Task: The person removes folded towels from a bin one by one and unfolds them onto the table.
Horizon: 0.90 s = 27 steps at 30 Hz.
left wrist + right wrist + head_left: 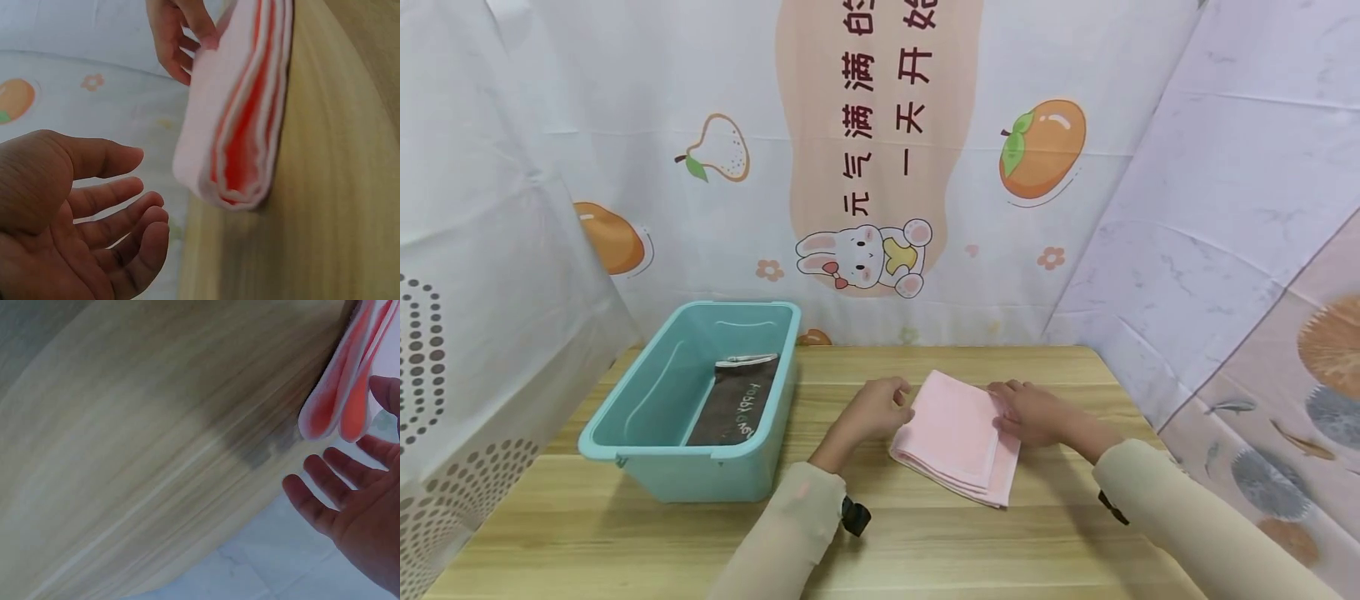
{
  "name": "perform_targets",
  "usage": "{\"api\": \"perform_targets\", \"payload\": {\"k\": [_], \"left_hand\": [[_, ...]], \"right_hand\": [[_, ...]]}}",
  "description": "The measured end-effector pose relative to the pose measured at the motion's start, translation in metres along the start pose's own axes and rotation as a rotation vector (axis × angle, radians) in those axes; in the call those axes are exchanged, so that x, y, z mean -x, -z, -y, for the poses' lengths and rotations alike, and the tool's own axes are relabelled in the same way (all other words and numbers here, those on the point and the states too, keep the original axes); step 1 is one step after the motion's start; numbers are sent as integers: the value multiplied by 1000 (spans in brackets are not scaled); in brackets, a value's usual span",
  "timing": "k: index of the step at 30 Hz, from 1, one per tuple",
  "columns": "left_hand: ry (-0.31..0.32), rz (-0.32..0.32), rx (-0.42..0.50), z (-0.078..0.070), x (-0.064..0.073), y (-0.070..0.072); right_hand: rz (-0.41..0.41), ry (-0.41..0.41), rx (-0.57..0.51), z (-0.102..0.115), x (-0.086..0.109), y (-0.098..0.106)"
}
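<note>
A pink towel [953,429], folded in several layers, lies on the wooden table between both hands. In the left wrist view the open ends of its folds [240,150] face the camera. My left hand [872,410] is at the towel's left side with fingers loosely bent; a gap separates it from the cloth in the left wrist view. At the right edge is my right hand [1033,414], its thumb against the towel and its other fingers [322,500] spread beside the fold.
To the left stands a light blue plastic bin [700,454] with a dark brown folded cloth [737,400] bearing pale lettering inside. Printed curtains [715,208] enclose the wooden table [925,550] at the back and sides.
</note>
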<state>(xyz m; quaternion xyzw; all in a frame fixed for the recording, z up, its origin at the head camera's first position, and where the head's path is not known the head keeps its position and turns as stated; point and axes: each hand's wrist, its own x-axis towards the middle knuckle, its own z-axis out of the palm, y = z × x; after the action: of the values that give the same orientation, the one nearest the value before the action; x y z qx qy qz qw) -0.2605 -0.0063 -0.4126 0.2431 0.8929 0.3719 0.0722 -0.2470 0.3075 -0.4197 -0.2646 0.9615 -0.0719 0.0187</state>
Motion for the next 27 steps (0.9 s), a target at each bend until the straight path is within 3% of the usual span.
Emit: {"api": "perform_targets", "payload": {"k": [7, 14, 20, 27], "left_hand": [[89, 85, 118, 18, -6, -9], [186, 121, 266, 18, -9, -19], [208, 107, 318, 15, -10, -23], [274, 150, 417, 8, -7, -30]], "right_hand": [[48, -142, -273, -4, -4, -4], [50, -238, -473, -4, -9, -4], [22, -282, -524, 0, -12, -5], [-22, -267, -531, -3, -23, -4]]}}
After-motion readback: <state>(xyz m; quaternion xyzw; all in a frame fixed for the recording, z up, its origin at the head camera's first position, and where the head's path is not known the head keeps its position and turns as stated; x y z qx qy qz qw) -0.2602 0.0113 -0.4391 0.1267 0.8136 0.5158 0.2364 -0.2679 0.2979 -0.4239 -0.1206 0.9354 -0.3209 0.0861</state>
